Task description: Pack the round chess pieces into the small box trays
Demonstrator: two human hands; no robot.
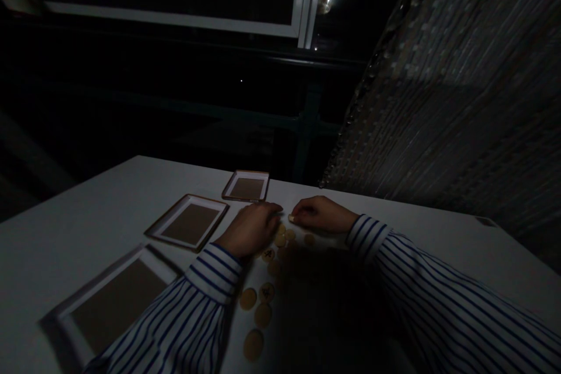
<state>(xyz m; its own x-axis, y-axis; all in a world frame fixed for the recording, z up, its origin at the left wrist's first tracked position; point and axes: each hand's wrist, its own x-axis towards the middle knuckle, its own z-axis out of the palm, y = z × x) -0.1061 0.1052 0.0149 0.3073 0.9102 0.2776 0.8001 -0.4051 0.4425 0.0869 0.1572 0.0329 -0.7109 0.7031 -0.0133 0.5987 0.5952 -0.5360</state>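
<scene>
Pinched between the thumb and fingers of my right hand (322,213) is a small pale round piece (291,218), apparently a xiangqi piece. My left hand (254,225) rests just left of it, fingers pointing right and slightly apart, with nothing visible in them. Below both hands lie several round wooden xiangqi pieces on the white table (109,198). Two show a dark character, one piece (268,254) beside my left wrist and another (266,292) nearer me. A plain piece (253,345) lies closest to me. Deep shadow hides the table between my forearms.
Three shallow framed trays stand along the left: a small tray (267,185) at the back, a medium tray (150,232), and a large tray (61,318) partly behind my left sleeve. A beaded curtain (438,99) hangs at the right. A window frame (175,16) is beyond the table.
</scene>
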